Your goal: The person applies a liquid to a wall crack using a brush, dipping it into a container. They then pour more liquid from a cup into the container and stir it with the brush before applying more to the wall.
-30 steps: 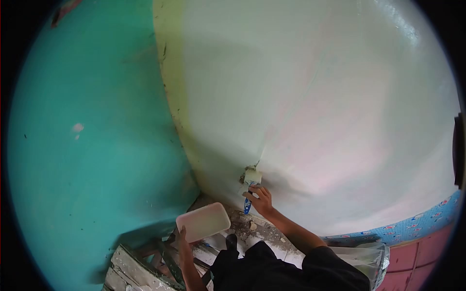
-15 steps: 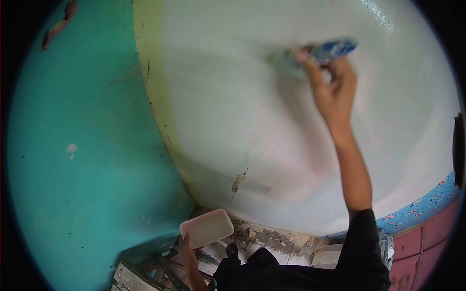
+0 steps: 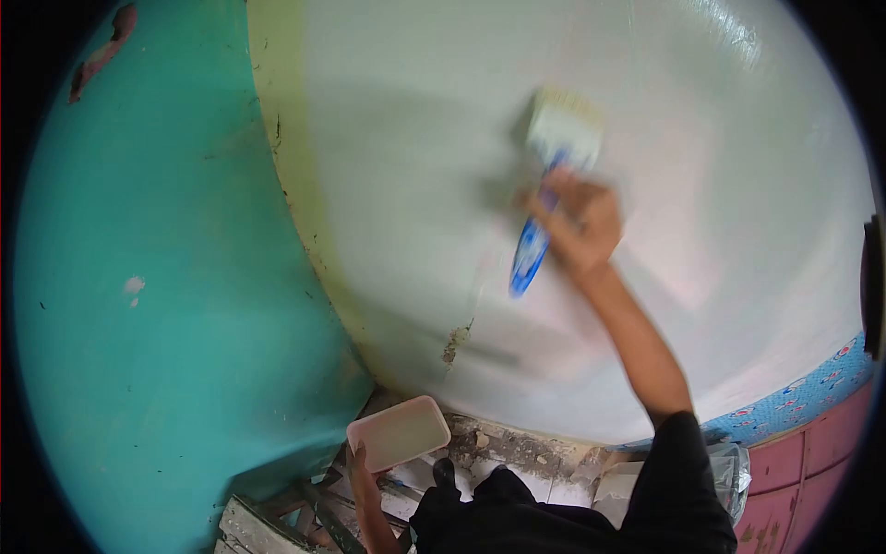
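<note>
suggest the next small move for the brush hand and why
Probably a short downward stroke: the right hand holds the brush bristles up at the pale wall, handle angled down, while the tray in the left hand sits well below.

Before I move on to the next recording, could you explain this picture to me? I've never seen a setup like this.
There is no machine here: a person works bare-handed, and the camera is worn on their head, looking forward and down. The round dark border frames its view. The right hand holds a blue-handled brush by a pale wall; whether the bristles touch it, I can't tell. The left hand holds a shallow tray lower down. A teal wall meets the pale one at the left. Broken bits lie on the floor below.
</note>
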`<state>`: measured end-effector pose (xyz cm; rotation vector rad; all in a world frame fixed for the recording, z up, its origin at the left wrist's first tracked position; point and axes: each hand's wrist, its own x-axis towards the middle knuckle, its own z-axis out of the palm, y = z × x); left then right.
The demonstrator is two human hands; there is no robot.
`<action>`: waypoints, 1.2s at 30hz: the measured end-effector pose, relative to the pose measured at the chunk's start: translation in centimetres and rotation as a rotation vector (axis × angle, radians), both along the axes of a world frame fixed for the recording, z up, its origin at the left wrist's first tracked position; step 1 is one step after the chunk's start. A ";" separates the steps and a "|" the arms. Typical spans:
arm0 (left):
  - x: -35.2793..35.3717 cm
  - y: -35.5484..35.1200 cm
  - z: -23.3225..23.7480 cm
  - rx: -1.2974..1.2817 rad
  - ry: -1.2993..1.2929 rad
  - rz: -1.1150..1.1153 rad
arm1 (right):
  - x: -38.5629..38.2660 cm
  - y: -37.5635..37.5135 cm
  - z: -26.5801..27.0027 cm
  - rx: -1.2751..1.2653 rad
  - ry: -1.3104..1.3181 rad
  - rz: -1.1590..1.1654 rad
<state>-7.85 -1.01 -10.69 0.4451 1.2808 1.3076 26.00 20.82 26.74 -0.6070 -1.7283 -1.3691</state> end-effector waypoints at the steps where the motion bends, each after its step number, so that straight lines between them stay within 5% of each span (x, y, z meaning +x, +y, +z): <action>1: -0.2 -0.1 0.0 -0.010 0.014 -0.003 | 0.2 -1.0 -4.2 -0.268 0.009 -0.027; 5: -0.5 -0.3 1.3 -0.046 0.038 0.051 | 0.4 -3.6 -21.3 -0.427 -0.089 0.073; 11: -2.0 -0.7 1.2 -0.046 0.143 -0.016 | -1.1 -7.5 -34.9 -0.688 0.134 0.204; 15: -2.2 -0.6 2.0 -0.077 0.147 -0.034 | -1.5 -7.4 -34.0 -0.830 0.409 0.265; 19: -1.8 -0.2 1.3 -0.059 0.148 -0.045 | -1.0 -5.8 -21.8 -0.835 0.608 0.342; 27: -0.5 0.1 0.3 -0.006 0.080 -0.031 | -1.6 -4.7 -6.3 -0.127 0.465 0.308; 32: -0.8 -0.2 -0.4 -0.010 -0.018 -0.036 | 1.7 -4.4 -8.5 -0.099 0.217 0.153; 36: -0.5 -0.4 0.6 -0.036 0.007 -0.018 | 3.6 -5.1 -21.0 -0.374 -0.009 0.053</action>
